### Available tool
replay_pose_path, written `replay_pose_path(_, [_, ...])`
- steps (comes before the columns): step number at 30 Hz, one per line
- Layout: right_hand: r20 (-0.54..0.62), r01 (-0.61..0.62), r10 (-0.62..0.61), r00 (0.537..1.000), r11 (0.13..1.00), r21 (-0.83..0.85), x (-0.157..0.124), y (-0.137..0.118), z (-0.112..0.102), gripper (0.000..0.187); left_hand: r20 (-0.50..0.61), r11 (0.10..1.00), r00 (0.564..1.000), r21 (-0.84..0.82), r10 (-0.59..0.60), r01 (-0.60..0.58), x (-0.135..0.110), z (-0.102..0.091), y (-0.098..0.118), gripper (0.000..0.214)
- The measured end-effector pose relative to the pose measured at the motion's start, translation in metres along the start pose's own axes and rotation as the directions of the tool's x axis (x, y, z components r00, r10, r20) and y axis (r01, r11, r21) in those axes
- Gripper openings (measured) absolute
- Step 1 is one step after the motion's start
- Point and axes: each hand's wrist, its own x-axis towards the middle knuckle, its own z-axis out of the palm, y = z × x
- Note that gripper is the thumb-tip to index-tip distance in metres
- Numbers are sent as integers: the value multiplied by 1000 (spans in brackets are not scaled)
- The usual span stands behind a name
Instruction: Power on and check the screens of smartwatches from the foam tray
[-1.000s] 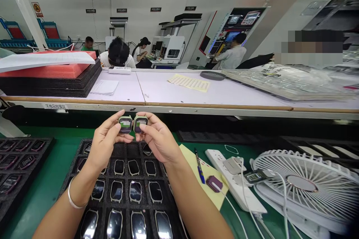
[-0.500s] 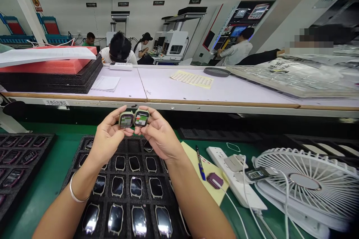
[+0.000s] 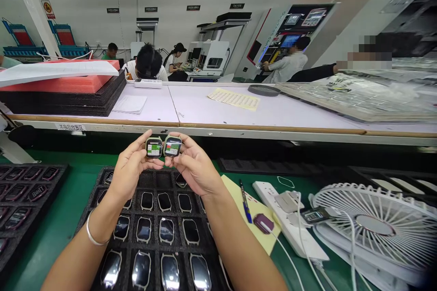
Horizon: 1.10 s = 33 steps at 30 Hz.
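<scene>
Left hand (image 3: 130, 169) pinches a square pale-green-framed watch (image 3: 154, 148), right hand (image 3: 197, 166) a matching watch (image 3: 173, 147), fingers part-closed, above a black foam tray's (image 3: 154, 213) far end.

Two lit watches (image 3: 154, 148) between fingers (image 3: 142, 138)

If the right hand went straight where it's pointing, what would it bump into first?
Probably the smartwatch in the left hand. The right hand points forward and leftward, its own smartwatch close beside that one. Depth is unclear, so it might just miss.
</scene>
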Motion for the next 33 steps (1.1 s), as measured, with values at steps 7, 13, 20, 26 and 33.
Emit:
replay_pose_path(7, [7, 4, -4, 1000, 1000, -8, 1, 0, -1, 49, -7, 999, 1000, -34, -31, 30, 1, 0, -1, 61])
replay_pose_path(13, [-12, -12, 12, 1000, 1000, -3, 2, 0, -1, 45, 6, 999, 1000, -29, -30, 30, 2, -2, -3, 59])
replay_pose_path(20, [-34, -23, 21, 999, 997, -75, 2, 2, -2, 35, -9, 997, 1000, 75, -19, 19, 1, -2, -2, 39])
replay_pose_path(26, [-23, -37, 35, 999, 995, -92, 3, 2, -3, 36, -22, 983, 1000, 182, 13, -9, 1, -2, -3, 35])
replay_pose_path(33, [-24, -59, 59, 998, 998, -19, 4, 1, -2, 32, 16, 969, 999, 240, 49, -52, 2, -1, -4, 49])
